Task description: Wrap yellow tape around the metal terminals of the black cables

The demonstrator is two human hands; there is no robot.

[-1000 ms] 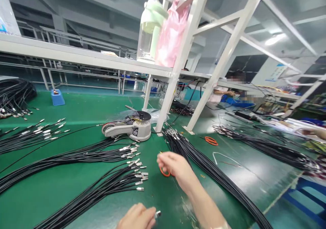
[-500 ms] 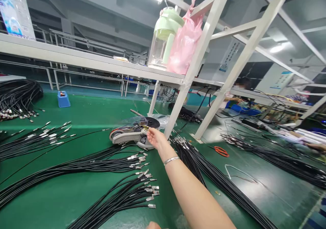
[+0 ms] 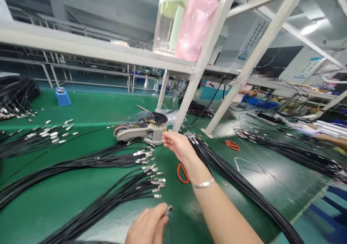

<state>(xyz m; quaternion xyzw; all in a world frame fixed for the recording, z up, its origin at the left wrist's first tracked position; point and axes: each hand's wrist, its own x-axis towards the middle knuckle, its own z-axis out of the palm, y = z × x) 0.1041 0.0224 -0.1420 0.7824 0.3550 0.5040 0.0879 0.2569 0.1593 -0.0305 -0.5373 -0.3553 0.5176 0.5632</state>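
Note:
At the bottom middle, my left hand point(image 3: 148, 224) is closed around a cable end; its silvery connector point(image 3: 169, 209) sticks out past the thumb and fingertips. My right hand point(image 3: 176, 145) reaches forward with its fingertips pinched together, just right of a white tape dispenser point(image 3: 154, 137) with a dark round top disc. A tiny yellowish speck shows at those fingertips, too small to name. Bundles of black cables with metal connectors point(image 3: 151, 186) lie left of my hands. Below my right wrist lies a red-orange handle loop point(image 3: 182, 173), partly covered by the arm.
Another cable bundle point(image 3: 233, 175) runs along my right arm. Orange-handled scissors point(image 3: 232, 145) and a bent white wire point(image 3: 236, 163) lie beyond it. A white shelf frame point(image 3: 187, 95) carries a jug point(image 3: 166, 27) and pink bag point(image 3: 196, 27). A blue box point(image 3: 63, 97) stands at left; another person's arm point(image 3: 329, 141) shows far right.
My right hand has drawn back from the tape dispenser's disc, rightward and nearer. My left hand has come up into view with the cable end. The camera view has tilted down.

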